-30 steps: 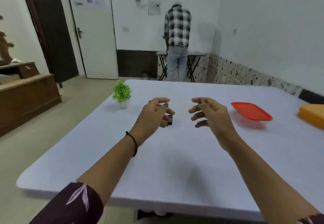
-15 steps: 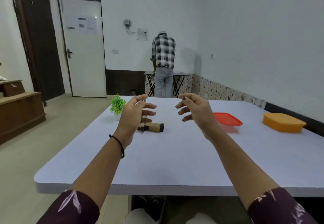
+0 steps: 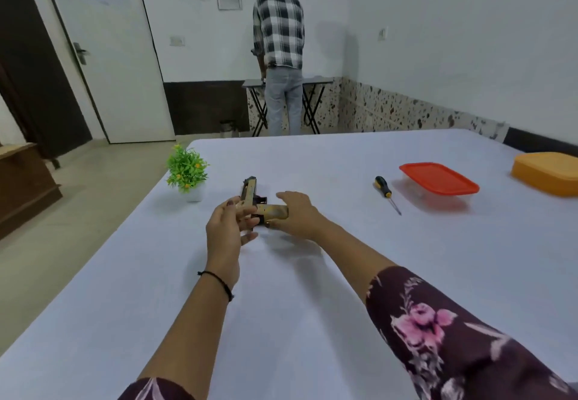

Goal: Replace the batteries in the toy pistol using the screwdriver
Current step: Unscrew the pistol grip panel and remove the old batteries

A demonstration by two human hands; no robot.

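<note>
A tan and black toy pistol (image 3: 250,192) is at the middle of the white table (image 3: 312,274), barrel pointing away. My left hand (image 3: 225,230) grips its rear part with curled fingers. My right hand (image 3: 295,214) holds the tan handle end, fingers wrapped over it. A screwdriver (image 3: 387,192) with a black and yellow handle lies on the table to the right, apart from both hands. No batteries are visible.
A small potted green plant (image 3: 187,171) stands left of the pistol. A red-lidded container (image 3: 438,180) and an orange container (image 3: 549,172) sit at the right. A person in a checked shirt (image 3: 279,33) stands at a folding table by the far wall.
Both hands were raised with spread fingers above the table; they have come down and taken hold of the pistol. The camera has tilted down, bringing the screwdriver into view.
</note>
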